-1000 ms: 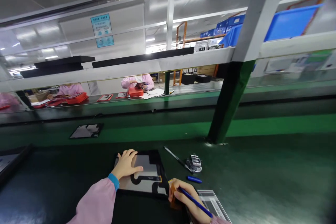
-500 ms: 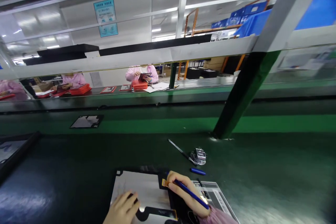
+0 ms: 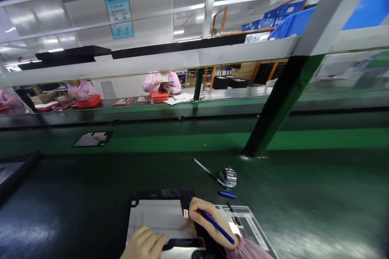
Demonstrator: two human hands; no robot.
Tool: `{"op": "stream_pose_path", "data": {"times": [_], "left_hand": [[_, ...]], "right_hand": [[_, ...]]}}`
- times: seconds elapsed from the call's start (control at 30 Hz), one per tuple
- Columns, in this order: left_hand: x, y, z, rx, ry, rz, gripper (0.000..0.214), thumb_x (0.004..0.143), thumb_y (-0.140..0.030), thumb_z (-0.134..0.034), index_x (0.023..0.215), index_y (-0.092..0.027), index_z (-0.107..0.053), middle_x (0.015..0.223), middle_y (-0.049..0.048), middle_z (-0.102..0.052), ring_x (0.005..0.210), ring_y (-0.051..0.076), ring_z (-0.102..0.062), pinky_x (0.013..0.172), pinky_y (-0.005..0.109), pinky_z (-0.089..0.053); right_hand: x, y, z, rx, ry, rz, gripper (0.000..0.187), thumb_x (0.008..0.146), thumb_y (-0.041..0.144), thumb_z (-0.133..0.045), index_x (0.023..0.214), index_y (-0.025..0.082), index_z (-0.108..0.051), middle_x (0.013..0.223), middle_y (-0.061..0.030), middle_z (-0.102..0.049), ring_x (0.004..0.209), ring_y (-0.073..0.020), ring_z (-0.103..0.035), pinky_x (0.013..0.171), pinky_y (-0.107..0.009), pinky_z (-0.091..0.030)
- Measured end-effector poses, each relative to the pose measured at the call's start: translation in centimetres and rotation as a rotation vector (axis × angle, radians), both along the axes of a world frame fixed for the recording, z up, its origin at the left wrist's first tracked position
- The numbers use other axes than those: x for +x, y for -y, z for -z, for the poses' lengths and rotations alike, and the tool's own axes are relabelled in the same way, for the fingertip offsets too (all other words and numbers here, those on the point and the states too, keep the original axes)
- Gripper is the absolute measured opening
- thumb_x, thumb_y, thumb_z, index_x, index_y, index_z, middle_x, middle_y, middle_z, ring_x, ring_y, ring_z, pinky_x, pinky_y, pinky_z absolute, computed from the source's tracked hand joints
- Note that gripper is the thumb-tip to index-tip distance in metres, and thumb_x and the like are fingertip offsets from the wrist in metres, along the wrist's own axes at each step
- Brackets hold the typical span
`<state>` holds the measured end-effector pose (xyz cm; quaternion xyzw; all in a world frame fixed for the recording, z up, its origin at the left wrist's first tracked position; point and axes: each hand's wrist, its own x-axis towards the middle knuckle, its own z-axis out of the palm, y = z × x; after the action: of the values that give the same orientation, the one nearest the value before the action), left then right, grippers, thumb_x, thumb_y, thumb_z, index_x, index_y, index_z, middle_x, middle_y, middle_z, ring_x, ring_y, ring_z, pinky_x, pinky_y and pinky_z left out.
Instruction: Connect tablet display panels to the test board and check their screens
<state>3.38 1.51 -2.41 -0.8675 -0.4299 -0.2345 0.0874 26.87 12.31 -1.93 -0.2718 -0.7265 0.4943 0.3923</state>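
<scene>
Right hand (image 3: 209, 226) grips a blue pen (image 3: 217, 227), seemingly touching the panel (image 3: 158, 220).

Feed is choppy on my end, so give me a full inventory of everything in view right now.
flat panel: one, grey face with black frame, near edge of bench under both hands
printed sheet: one, grey-white, right of the panel
pen cap: one, blue, beyond the sheet
tally counter: one, silver, mid bench
slim tool: one, dark with metal tip, left of the counter
second panel: one, grey and black, on the green belt, far left
black tray: one, left edge
red trays: stacks, far bench
co-workers: at least two, pink coats, far bench
blue bins: several, top right
left hand: on the panel's near edge
right hand: holds blue pen
</scene>
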Motion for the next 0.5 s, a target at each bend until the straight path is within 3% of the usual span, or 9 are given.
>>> {"op": "stream_pose_path", "data": {"times": [0.1, 0.17, 0.23, 0.33, 0.5], "left_hand": [[-1.1, -1.3, -2.2, -0.555, 0.477, -0.130, 0.030, 0.068, -0.009, -0.062, 0.090, -0.024, -0.076, 0.078, 0.0057, -0.078, 0.071, 0.025, -0.070, 0.072, 0.037, -0.055], [-1.1, -2.7, -2.9, -0.773, 0.790, -0.205, 0.021, 0.063, -0.015, -0.074, 0.083, -0.023, -0.076, 0.072, 0.0048, -0.077, 0.071, 0.025, -0.070, 0.076, 0.037, -0.053], [-0.1, -4.2, -2.9, -0.854, 0.964, -0.216, 0.024, 0.059, -0.032, -0.082, 0.077, -0.019, -0.074, 0.068, 0.0053, -0.075, 0.069, 0.023, -0.069, 0.076, 0.036, -0.053], [2.7, -6.1, -1.8, -0.922, 1.112, -0.215, 0.049, 0.057, -0.062, -0.077, 0.067, -0.015, -0.070, 0.064, 0.0060, -0.070, 0.064, 0.021, -0.064, 0.064, 0.032, -0.051], [6.3, -6.1, -0.6, -0.995, 1.236, -0.280, 0.058, 0.053, -0.073, -0.073, 0.054, -0.015, -0.063, 0.051, -0.0020, -0.049, 0.053, 0.012, -0.045, 0.052, 0.026, -0.037]], "right_hand": [[0.1, -0.1, 0.0, 0.008, -0.001, 0.005, 0.043, 0.092, 0.051, -0.052, 0.064, 0.019, -0.060, 0.069, -0.0029, -0.057, 0.065, -0.0169, -0.053, 0.062, -0.030, -0.041], [0.3, -0.1, -0.1, 0.016, -0.006, 0.010, 0.042, 0.092, 0.051, -0.052, 0.066, 0.019, -0.061, 0.070, -0.0034, -0.059, 0.066, -0.0174, -0.055, 0.063, -0.030, -0.042], [0.4, -0.1, -0.3, 0.025, -0.010, 0.018, 0.042, 0.093, 0.051, -0.051, 0.066, 0.020, -0.061, 0.070, -0.0032, -0.058, 0.066, -0.0172, -0.055, 0.063, -0.030, -0.041], [0.6, -0.1, -0.5, 0.040, -0.004, 0.041, 0.046, 0.093, 0.053, -0.049, 0.062, 0.020, -0.055, 0.067, -0.0016, -0.054, 0.062, -0.0159, -0.051, 0.060, -0.029, -0.039], [0.4, -0.1, -0.1, 0.069, 0.030, 0.086, 0.043, 0.091, 0.049, -0.049, 0.060, 0.020, -0.048, 0.064, -0.0005, -0.050, 0.059, -0.0149, -0.048, 0.056, -0.028, -0.036]]}}
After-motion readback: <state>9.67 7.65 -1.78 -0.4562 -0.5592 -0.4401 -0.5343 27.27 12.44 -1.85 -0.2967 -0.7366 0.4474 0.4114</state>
